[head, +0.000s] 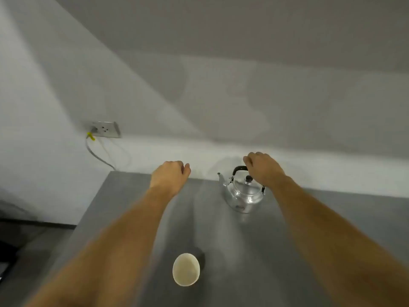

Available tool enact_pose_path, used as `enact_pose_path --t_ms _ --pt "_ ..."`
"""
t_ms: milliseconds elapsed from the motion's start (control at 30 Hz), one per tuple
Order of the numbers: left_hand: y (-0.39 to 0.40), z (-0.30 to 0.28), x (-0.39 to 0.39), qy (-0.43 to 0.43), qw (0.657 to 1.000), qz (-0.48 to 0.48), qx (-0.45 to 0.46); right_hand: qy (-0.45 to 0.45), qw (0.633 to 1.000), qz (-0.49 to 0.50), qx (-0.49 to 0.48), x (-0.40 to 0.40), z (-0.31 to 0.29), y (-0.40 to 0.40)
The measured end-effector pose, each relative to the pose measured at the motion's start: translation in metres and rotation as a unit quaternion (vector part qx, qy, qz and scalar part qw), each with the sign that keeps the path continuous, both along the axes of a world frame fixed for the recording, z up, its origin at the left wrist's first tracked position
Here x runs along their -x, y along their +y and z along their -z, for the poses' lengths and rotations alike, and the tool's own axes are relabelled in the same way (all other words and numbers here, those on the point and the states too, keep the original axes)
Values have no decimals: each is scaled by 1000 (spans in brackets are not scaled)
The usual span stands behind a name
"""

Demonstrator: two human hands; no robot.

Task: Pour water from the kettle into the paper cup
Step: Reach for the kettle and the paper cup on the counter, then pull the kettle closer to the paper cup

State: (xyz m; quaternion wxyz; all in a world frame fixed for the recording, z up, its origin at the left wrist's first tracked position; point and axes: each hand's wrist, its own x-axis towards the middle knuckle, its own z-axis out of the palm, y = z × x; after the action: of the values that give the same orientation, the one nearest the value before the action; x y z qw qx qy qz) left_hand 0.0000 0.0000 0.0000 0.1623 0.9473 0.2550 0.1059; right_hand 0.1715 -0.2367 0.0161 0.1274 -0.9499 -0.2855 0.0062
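- Nothing poured yet: kettle [243, 191] stands near the tabletop [309, 229] far edge, paper cup [186, 269] upright (seemingly empty) near the front edge
- Right hand [263, 167] curls over the handle, grip uncertain; left hand [170, 176] loosely curled, empty

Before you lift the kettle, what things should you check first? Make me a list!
1. Kettle upright on table: ok.
2. Lid on: ok.
3. Right hand has a firm grip on handle: cannot tell, fingers hide it.
4. Cup upright, open: ok.
5. Cup looks empty: ok.
6. Left hand steadying cup: not ok, it hovers far from it.
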Motion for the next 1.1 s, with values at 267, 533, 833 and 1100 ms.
enact_pose_path --t_ms 267,533,833,1100 --pt "6 50 -9 64 997 -33 25 84 996 14 26 -36 49 9" --pt "2 68 -6 83 994 -53 37 107 992 63 -14 -42 57 8" --pt "-16 71 39 -37 965 -101 239 104 993 39 -49 -10 41 0" --pt "-64 120 158 -47 932 -78 350 78 991 35 -106 59 11 -29"
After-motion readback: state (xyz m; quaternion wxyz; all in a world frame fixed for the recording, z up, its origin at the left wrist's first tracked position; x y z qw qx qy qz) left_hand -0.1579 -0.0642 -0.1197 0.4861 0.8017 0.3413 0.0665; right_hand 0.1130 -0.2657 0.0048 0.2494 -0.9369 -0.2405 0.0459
